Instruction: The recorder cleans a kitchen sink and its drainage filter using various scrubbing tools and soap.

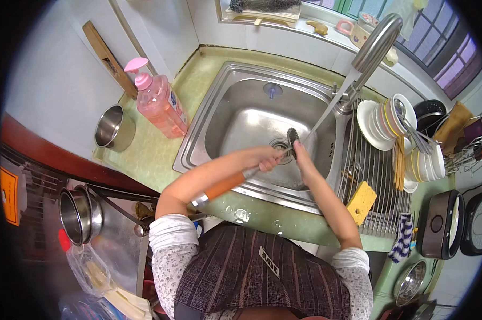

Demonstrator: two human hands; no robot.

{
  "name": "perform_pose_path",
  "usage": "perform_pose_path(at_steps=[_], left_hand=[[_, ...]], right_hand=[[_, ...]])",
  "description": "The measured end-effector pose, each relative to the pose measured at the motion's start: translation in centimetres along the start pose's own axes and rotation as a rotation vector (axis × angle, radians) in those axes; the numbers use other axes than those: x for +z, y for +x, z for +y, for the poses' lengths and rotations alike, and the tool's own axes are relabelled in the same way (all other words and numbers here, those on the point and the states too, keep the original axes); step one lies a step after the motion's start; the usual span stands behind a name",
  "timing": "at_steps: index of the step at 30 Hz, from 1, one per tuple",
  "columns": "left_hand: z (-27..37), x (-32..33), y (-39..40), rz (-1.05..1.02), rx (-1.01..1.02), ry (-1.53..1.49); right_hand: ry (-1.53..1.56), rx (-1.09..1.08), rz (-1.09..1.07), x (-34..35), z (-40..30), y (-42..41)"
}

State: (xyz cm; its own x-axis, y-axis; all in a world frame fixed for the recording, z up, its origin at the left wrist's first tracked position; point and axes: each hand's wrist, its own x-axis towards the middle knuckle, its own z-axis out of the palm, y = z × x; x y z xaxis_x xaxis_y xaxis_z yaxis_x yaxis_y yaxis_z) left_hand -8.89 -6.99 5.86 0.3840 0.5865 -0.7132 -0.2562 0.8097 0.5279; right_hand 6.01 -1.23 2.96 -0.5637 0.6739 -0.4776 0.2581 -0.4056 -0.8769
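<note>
Over the stainless steel sink (245,116), my left hand (269,159) grips the metal shaft of a utensil with an orange handle (225,186). The handle points back toward my left forearm. My right hand (302,160) holds a dark scouring pad (292,137) against the utensil's far end, above the drain (281,148). What kind of utensil it is cannot be told, since the hands and blur hide its end. Water runs from the faucet (379,44) in a stream that comes down beside my right hand.
A pink soap pump bottle (161,106) and a steel pot (115,128) stand left of the sink. On the right, a metal drying rack (375,172) bears stacked bowls (389,116) and chopsticks (399,164); a yellow sponge (361,203) lies at its near left edge. A mug (361,34) stands on the windowsill.
</note>
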Motion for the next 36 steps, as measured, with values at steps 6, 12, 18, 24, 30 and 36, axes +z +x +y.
perform_pose_path(at_steps=[6, 12, 18, 24, 30, 36], left_hand=[[0.5, -2.7, 4.6, 0.324, 0.360, -0.603], [2.6, -0.8, 6.1, 0.349, 0.562, -0.746], [6.0, 0.8, 8.8, 0.186, 0.591, -0.927], [5.4, 6.3, 11.9, 0.185, 0.475, -0.875], [3.8, 6.2, 13.0, 0.131, 0.574, -1.017], [4.9, 4.4, 9.8, 0.189, 0.888, -0.749]], right_hand=[[0.168, 0.242, -0.307, 3.9, -1.2, -6.4], [0.183, 0.196, -0.221, 2.4, -3.2, -7.4], [-0.461, -0.028, -0.117, -4.5, -4.0, -9.9], [-1.277, -0.250, 0.254, -8.1, -3.8, -14.0], [-1.724, -0.545, 0.379, -10.6, -4.8, -15.5], [-1.882, -0.806, 0.524, -12.1, -8.9, -12.9]])
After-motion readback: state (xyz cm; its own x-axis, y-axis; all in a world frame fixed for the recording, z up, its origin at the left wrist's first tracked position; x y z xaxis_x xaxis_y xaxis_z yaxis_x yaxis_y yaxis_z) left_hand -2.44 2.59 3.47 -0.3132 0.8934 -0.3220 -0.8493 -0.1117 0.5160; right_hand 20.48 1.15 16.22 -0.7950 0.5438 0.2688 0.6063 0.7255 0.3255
